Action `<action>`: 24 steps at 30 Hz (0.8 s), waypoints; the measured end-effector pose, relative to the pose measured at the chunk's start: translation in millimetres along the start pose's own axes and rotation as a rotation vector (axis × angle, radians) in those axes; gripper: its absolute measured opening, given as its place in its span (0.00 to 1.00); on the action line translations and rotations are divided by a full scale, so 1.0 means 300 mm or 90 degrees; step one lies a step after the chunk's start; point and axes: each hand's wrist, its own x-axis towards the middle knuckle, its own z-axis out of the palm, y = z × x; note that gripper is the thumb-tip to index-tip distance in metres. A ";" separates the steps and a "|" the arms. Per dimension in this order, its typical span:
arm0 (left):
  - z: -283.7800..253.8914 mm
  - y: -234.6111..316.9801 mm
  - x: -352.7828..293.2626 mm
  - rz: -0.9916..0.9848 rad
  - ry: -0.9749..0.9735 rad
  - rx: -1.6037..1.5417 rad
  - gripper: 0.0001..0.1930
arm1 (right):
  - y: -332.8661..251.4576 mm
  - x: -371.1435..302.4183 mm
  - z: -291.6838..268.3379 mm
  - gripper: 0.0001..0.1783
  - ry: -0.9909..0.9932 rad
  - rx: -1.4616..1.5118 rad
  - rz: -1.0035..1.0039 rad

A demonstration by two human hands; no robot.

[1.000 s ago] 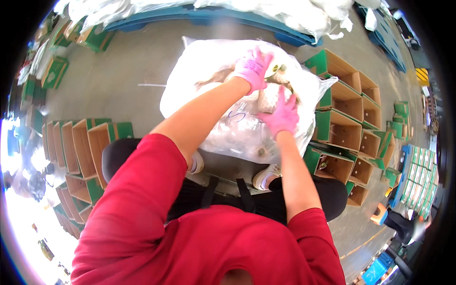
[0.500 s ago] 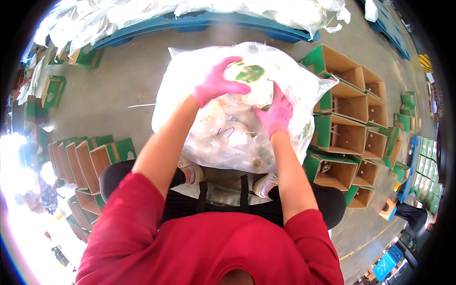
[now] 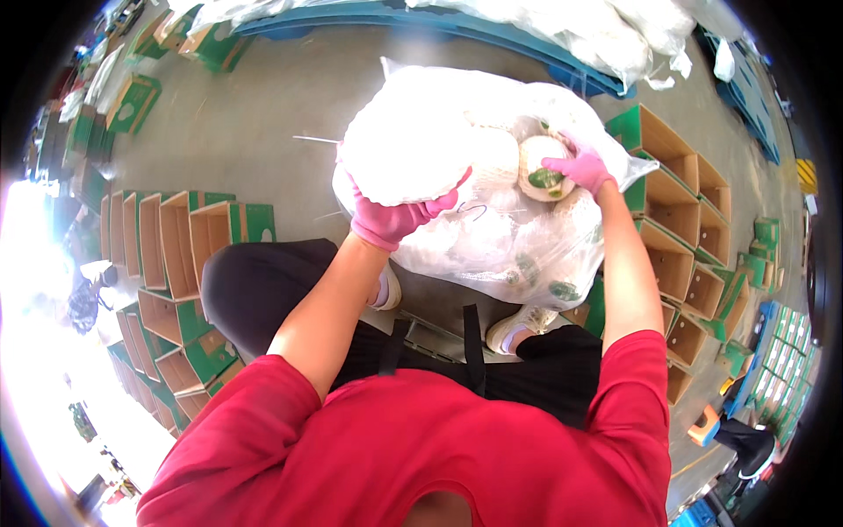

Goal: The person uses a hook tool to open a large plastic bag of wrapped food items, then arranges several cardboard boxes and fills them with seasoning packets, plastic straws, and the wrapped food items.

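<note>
My left hand [image 3: 395,218], in a pink glove, is closed round the lower side of a large white round thing [image 3: 406,136], lifted close to me. Glare washes out its surface, so its kind cannot be told. Over the right part of a clear plastic bag [image 3: 474,263], my right hand [image 3: 581,167], also pink-gloved, curls its fingers round a smaller-looking round white-wrapped thing [image 3: 534,160] with a green label. Its far fingers are partly hidden. More white-wrapped round pieces [image 3: 492,158] lie in the bag, some with green patches showing through the plastic.
Open green-and-brown cartons [image 3: 663,220] stand stacked to the right of the bag. Another row of cartons [image 3: 180,237] is at the left. A blue pallet [image 3: 421,18] bearing white plastic-wrapped goods lies beyond the bag. My knees flank the bag's near side.
My left hand has moved left and raised a white round thing towards me. My right hand has shifted right to another white-wrapped round piece. The view has shifted too.
</note>
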 end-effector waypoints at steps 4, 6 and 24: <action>-0.021 0.028 -0.046 0.013 0.042 -0.001 0.54 | -0.191 -0.115 0.151 0.65 -0.025 -0.484 0.161; -0.083 0.040 -0.054 0.016 0.086 0.040 0.50 | -0.235 -0.189 0.182 0.69 -0.045 -0.435 0.226; 0.075 0.065 0.148 0.339 0.072 1.233 0.72 | -0.248 -0.465 0.442 0.56 0.352 -0.292 0.242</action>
